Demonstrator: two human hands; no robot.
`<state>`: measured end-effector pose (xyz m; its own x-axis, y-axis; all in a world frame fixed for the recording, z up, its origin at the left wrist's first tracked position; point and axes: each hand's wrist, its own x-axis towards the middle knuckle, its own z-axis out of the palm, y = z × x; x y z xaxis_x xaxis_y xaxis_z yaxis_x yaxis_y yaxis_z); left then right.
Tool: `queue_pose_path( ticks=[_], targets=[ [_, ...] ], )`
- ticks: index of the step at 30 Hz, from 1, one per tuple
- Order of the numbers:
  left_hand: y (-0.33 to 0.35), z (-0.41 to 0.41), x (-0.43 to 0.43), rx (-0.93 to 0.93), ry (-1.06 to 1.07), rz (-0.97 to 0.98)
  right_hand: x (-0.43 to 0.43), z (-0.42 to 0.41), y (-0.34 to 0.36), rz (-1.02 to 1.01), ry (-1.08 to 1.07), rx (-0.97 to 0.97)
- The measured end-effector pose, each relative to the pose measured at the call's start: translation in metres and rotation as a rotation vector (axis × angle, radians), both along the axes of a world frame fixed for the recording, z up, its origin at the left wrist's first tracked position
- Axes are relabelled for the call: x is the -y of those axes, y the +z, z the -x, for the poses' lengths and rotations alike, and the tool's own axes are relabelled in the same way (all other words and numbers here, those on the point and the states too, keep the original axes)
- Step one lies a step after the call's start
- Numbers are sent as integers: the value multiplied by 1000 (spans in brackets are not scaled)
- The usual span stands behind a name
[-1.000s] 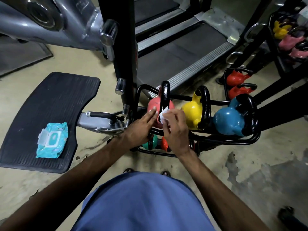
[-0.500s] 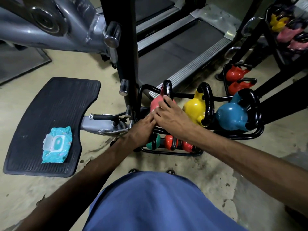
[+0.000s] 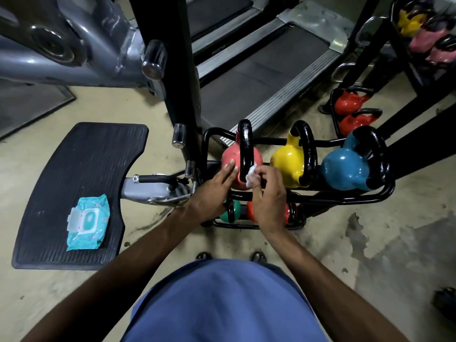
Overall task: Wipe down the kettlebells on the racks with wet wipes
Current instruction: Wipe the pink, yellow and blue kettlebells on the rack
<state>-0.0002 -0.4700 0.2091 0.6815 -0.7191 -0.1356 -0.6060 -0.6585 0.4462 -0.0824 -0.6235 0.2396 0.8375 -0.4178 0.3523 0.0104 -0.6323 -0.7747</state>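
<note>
- The left hand (image 3: 212, 191) is lying flat, fingers straight, on the pink kettlebell (image 3: 228, 156) at the left end of the rack (image 3: 320, 199).
- The right hand (image 3: 269, 196) is pinching a white wipe (image 3: 251, 176) against that kettlebell, beside its handle (image 3: 245, 144).
- A black post (image 3: 182, 82) is crowding the rack's left edge; bare floor (image 3: 370, 243) is lying open to its right.
- The hands are hiding most of the small kettlebells (image 3: 233, 209) lower in the rack.
</note>
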Motion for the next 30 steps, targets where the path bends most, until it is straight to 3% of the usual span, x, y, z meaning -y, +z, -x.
queue_pose_path(
  ticks=[7,10,11,15,18,20,23,25,28,30],
  targets=[
    [-3,-3,-4,-4,-21,2,6,-59,24,-651,-116,-195],
    [-3,-4,-6,8,-29,15,12,-107,42,-1248,-108,-342],
    [-2,-4,-6,3,-30,17,15,-122,46,-1360,-114,-373],
    [10,-4,-5,-28,-30,39,22,-145,43,-1367,-217,-333],
    [23,10,-2,45,19,128,13,-124,32,-1111,-221,-258],
    [29,20,-1,103,30,180,6,-88,29,-663,-210,-157],
    [33,29,-3,142,-6,210,2,-50,26,-39,64,26],
    [37,33,-2,156,-32,221,12,-50,17,313,223,12],
    [39,35,-2,188,-48,188,30,-78,19,640,352,-27],
    [36,33,-4,203,-57,145,34,-105,38,705,380,-172]
  ],
)
